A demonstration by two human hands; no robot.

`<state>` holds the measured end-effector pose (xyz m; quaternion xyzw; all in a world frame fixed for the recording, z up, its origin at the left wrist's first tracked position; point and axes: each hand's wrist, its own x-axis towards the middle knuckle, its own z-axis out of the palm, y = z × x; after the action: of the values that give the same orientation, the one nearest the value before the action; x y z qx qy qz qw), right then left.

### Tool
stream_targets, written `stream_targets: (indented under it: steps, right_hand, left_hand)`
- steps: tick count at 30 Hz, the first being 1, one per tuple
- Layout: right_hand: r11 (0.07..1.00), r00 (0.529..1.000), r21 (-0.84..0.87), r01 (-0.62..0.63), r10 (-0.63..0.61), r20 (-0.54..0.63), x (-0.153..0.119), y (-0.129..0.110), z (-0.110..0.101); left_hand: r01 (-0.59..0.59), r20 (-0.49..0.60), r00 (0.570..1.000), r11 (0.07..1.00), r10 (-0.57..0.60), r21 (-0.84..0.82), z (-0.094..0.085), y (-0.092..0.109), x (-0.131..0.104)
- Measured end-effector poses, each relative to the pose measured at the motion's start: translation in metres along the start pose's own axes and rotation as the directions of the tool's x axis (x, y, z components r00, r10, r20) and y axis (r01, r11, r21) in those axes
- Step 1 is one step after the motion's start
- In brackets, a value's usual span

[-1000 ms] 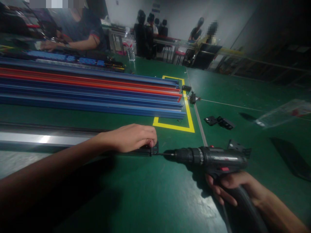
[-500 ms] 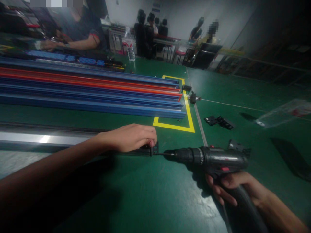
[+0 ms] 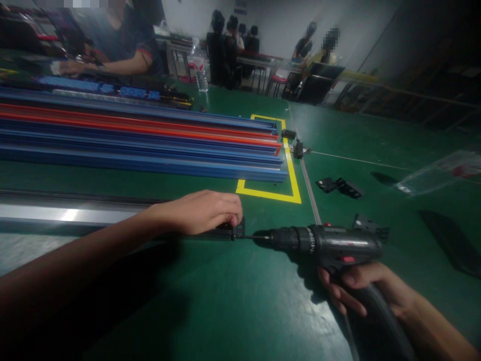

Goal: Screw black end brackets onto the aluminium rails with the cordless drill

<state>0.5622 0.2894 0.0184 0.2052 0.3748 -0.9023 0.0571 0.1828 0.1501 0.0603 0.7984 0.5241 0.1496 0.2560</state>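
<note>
My right hand [image 3: 361, 291] is wrapped round the grip of a black cordless drill [image 3: 338, 245] with red buttons. Its long thin bit [image 3: 255, 237] points left and reaches a small black end piece [image 3: 239, 230] at the end of a metal profile [image 3: 67, 213]. My left hand [image 3: 214, 213] lies over that end with fingers curled and closed on the black end piece; the fingertips partly hide it. The profile is long, silver and black, and runs out of view to the left under my left forearm.
Blue and red profiles [image 3: 150, 145] lie side by side beyond my left hand, ending within a yellow tape outline [image 3: 268, 196]. Black brackets [image 3: 340, 187] and a lying plastic bottle [image 3: 436, 173] are to the right. Another bottle [image 3: 201, 70] stands behind. A co-worker [image 3: 124, 55] works across the green table [image 3: 240, 311].
The view has shifted very slightly. Both hands, the drill and the end piece keep nearly the same places, and the bit still meets the end piece.
</note>
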Motion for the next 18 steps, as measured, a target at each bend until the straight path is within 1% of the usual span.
stream_targets:
  steps: [18]
  right_hand:
    - [0.999, 1.0, 0.048, -0.009, 0.008, 0.017, 0.0006, -0.0009, 0.0016]
  left_hand:
    - [-0.009, 0.007, 1.0, 1.0, 0.009, -0.01, -0.0009, 0.0, 0.0001]
